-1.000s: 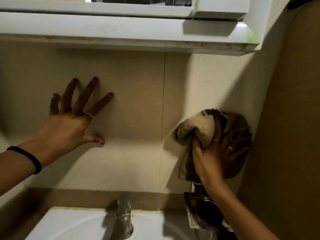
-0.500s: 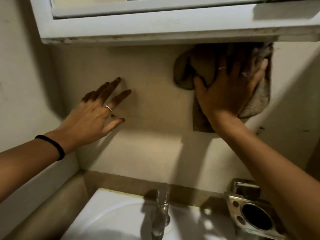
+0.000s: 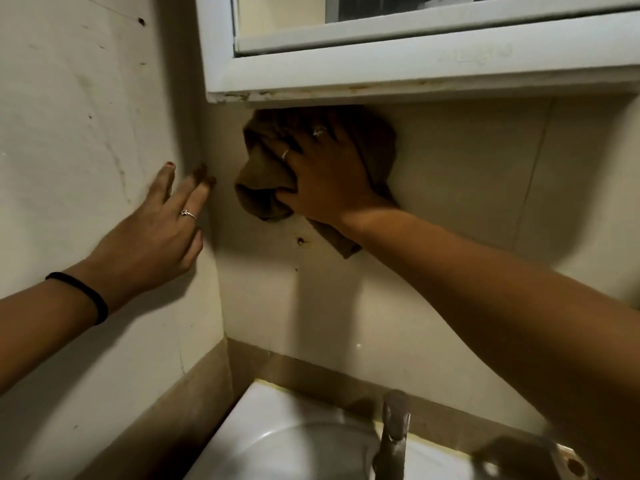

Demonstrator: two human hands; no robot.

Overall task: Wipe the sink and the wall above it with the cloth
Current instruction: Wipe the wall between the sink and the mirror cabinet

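Observation:
My right hand (image 3: 325, 174) presses a brown cloth (image 3: 263, 195) flat against the beige back wall (image 3: 460, 174), just under the cabinet and close to the left corner. Its fingers spread over the cloth, and a bunched fold sits pinched between thumb and forefinger. A tail of cloth hangs below my wrist. My left hand (image 3: 156, 233) rests with straight fingers on the side wall (image 3: 79, 140), fingertips at the corner, a short gap from the cloth. The white sink (image 3: 277, 448) lies below, partly cut off by the frame's bottom edge.
A white cabinet (image 3: 381, 74) with a chipped lower edge overhangs the wiped area. A metal tap (image 3: 393, 434) stands at the sink's back rim. A blurred metal holder (image 3: 533, 459) sits at the bottom right. Small dark marks (image 3: 300, 241) dot the wall below the cloth.
My right hand has swept the cloth up and then left along the wall under the cabinet, into the corner. My left hand has shifted from the back wall onto the side wall.

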